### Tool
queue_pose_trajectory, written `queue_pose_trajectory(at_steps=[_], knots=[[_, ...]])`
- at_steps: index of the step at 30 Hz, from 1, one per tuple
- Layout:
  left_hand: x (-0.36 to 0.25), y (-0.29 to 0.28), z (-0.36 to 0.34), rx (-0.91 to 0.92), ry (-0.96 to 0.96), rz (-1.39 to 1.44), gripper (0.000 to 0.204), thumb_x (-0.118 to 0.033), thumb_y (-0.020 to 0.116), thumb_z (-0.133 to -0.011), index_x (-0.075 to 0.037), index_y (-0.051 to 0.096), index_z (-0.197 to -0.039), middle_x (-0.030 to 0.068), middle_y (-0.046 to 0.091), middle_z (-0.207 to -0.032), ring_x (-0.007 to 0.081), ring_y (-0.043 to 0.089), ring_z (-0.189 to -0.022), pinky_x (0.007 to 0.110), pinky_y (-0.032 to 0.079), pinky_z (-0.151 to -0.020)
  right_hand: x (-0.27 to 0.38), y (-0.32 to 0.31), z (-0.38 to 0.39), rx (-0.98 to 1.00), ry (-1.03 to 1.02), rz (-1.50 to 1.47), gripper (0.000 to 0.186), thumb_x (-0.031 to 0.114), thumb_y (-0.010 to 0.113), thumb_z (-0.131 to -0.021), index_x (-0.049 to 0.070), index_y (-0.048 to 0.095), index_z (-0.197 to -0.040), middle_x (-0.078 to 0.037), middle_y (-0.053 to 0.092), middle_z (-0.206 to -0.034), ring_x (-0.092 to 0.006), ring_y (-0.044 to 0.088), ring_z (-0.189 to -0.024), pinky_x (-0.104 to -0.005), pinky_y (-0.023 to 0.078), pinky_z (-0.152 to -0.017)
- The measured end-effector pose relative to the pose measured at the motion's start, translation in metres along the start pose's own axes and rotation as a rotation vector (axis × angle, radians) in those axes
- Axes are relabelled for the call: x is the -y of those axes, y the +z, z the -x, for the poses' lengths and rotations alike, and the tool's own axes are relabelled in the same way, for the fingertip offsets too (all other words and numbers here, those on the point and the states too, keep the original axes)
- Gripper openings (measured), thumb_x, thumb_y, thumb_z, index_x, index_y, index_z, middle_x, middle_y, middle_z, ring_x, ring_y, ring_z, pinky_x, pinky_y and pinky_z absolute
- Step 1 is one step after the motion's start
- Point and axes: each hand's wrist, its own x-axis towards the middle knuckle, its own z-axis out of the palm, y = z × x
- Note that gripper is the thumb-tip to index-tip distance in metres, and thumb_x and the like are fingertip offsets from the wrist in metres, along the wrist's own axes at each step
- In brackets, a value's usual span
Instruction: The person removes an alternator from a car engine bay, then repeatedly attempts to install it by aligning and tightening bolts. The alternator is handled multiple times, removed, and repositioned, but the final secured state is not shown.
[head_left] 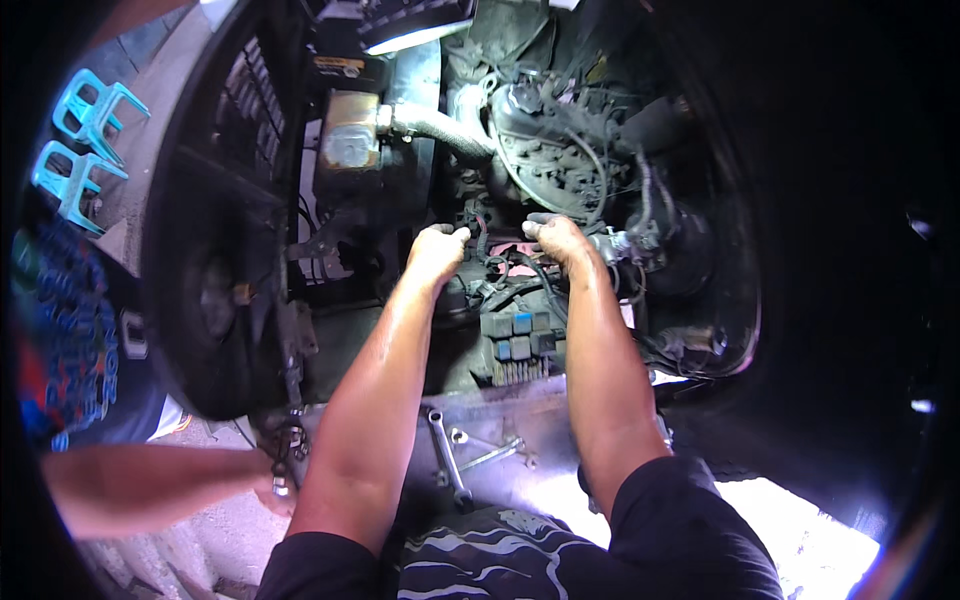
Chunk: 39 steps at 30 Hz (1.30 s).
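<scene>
Both my arms reach forward into an open engine bay with a grimy engine (560, 150). My left hand (437, 248) is closed, thumb against the fingers, beside a reddish wire (482, 235) and dark wiring; anything in its grip is too small to make out. My right hand (560, 240) has its fingers curled inward a short way to the right, at the wiring's other side. What its fingertips touch is hidden in shadow. Between my forearms sits a relay box (517, 335) with grey and blue relays. Nearer me, several wrenches (447, 455) lie on the front panel (540, 405), some crossing.
A corrugated hose (440, 128) runs from a rusty metal box (350, 135) toward the engine. Another person's forearm (160, 488) comes in from the left, its hand partly behind my left arm. Two turquoise stools (85, 180) stand at far left. A bright lamp (415, 38) hangs above.
</scene>
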Motion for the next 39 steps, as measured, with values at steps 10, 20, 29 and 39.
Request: queue_pose_trajectory(at_steps=[10, 20, 29, 39], knots=[[0.037, -0.004, 0.346, 0.205, 0.591, 0.47, 0.05, -0.006, 0.072, -0.099, 0.007, 0.053, -0.144, 0.017, 0.071, -0.13, 0.0235, 0.068, -0.125, 0.037, 0.052, -0.109, -0.02, 0.044, 0.425, -0.374, -1.007, 0.157, 0.018, 0.006, 0.081, -0.081, 0.003, 0.074, -0.097, -0.015, 0.072, -0.115, -0.0376, 0.072, -0.098, -0.0436, 0.062, -0.081], [0.116, -0.002, 0.453, 0.206, 0.627, -0.209, 0.037, -0.023, 0.077, -0.094, 0.001, 0.069, -0.121, 0.0114, 0.07, -0.097, 0.0218, 0.067, -0.088, 0.038, 0.053, -0.079, -0.241, -0.071, 0.542, -0.769, -0.369, 0.113, 0.03, 0.001, 0.071, -0.098, 0.001, 0.07, -0.128, -0.015, 0.076, -0.107, -0.0224, 0.074, -0.096, -0.0354, 0.058, -0.086], [0.099, 0.172, 0.357, 0.256, 0.555, -0.125, 0.053, -0.044, 0.063, -0.107, 0.003, 0.064, -0.132, 0.0125, 0.071, -0.129, 0.0222, 0.067, -0.118, 0.035, 0.049, -0.105, -0.383, -0.143, 0.44, -0.039, -0.169, -0.603, 0.058, 0.05, 0.06, -0.108, 0.003, 0.063, -0.142, -0.01, 0.074, -0.118, -0.0197, 0.07, -0.105, -0.0387, 0.056, -0.086], [0.091, 0.24, 0.333, 0.566, 0.148, 0.669, 0.048, -0.045, 0.064, -0.101, -0.008, 0.07, -0.13, 0.0065, 0.076, -0.118, 0.0178, 0.072, -0.104, 0.037, 0.057, -0.094, -0.428, -0.102, 0.391, 0.418, -0.253, -1.373, 0.06, 0.047, 0.072, -0.1, 0.004, 0.062, -0.141, -0.01, 0.073, -0.126, -0.0269, 0.069, -0.115, -0.0434, 0.056, -0.1]])
